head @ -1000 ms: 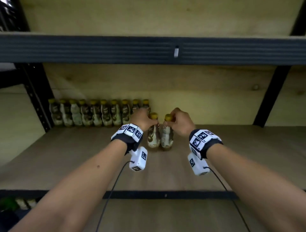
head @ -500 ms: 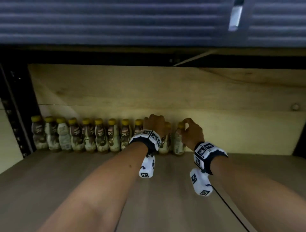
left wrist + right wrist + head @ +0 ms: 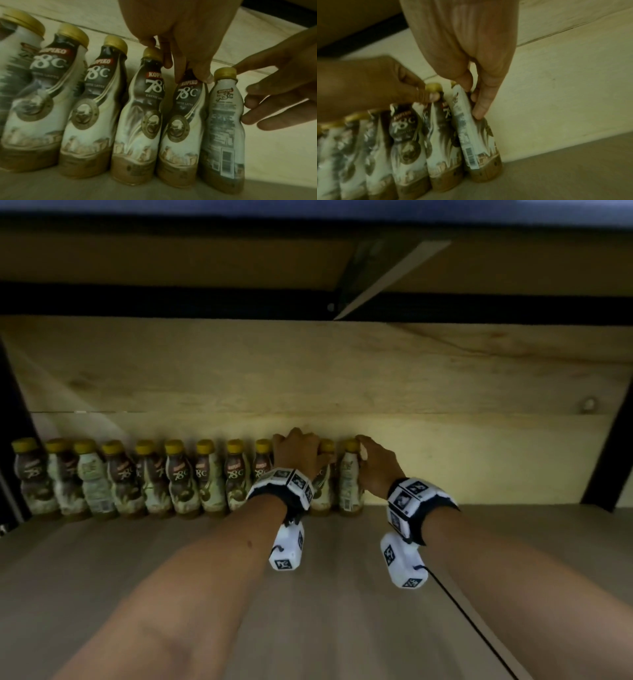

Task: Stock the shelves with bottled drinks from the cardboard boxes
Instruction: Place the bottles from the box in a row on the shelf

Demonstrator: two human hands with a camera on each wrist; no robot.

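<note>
Several brown-and-white coffee bottles with gold caps stand in a row (image 3: 171, 477) against the shelf's back wall. My left hand (image 3: 301, 453) curls over the cap and neck of the second bottle from the right (image 3: 181, 121), which stands in line. My right hand (image 3: 371, 463) holds the rightmost bottle (image 3: 351, 481) by its neck. In the right wrist view, the thumb and fingers of that hand (image 3: 472, 97) sit on either side of this end bottle (image 3: 479, 148). Both bottles stand upright on the shelf board (image 3: 342, 611), touching their neighbours.
The back wall (image 3: 462, 446) runs bare to the right of the row. A black upright post (image 3: 609, 460) bounds the shelf at the right, another at the far left. The upper shelf's underside (image 3: 205, 258) hangs low overhead.
Both hands have pushed their two bottles from mid-shelf back to the wall, joining the row's right end. The head has moved in closer under the upper shelf.
</note>
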